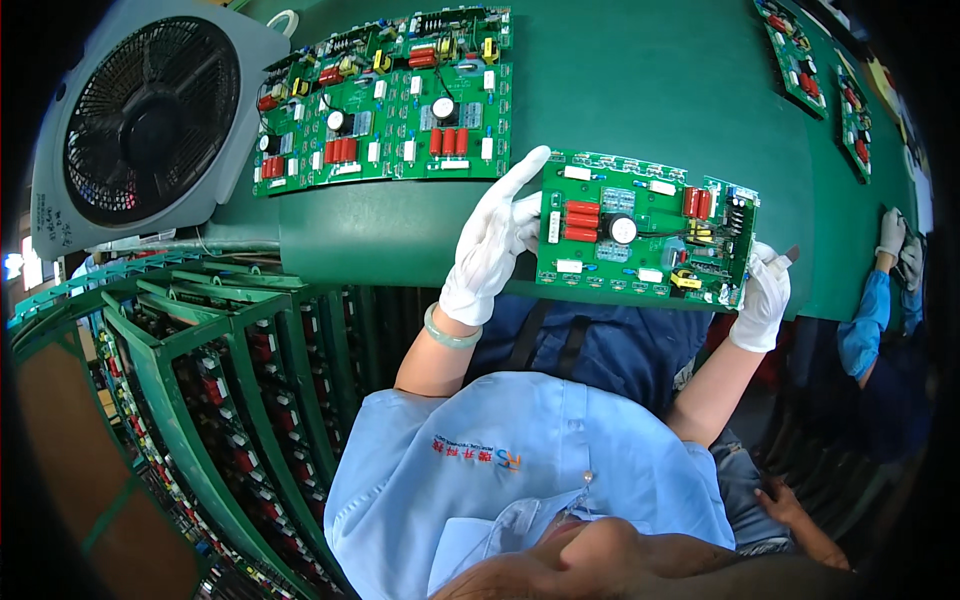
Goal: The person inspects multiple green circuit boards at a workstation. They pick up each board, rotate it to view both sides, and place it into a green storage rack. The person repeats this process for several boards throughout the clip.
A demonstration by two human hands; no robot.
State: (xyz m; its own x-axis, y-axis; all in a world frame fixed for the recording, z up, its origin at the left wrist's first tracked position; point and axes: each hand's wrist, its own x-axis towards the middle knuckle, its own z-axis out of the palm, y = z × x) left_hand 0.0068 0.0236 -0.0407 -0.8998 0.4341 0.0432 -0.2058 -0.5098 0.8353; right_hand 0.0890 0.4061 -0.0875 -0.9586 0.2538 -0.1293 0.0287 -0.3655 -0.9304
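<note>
A green circuit board [645,240] is held between my two hands above the near edge of the table, its component side up. It carries red cylinders, white blocks, a round white-topped capacitor and yellow-wrapped coils. My left hand [492,240], in a white glove, grips the board's left edge, one finger stretched toward the far corner. At the right edge my gloved right hand [764,300] is closed on the board. A small flat metal piece [793,253] sticks out beside its fingers; its kind is not clear. Fingertips under the board are hidden.
Similar boards [400,110] lie in a row at the back left of the green table [640,80], beside a grey fan [150,125]. More boards [795,60] lie far right. A green rack [170,350] full of boards stands left. A co-worker's gloved hands [895,240] are at right.
</note>
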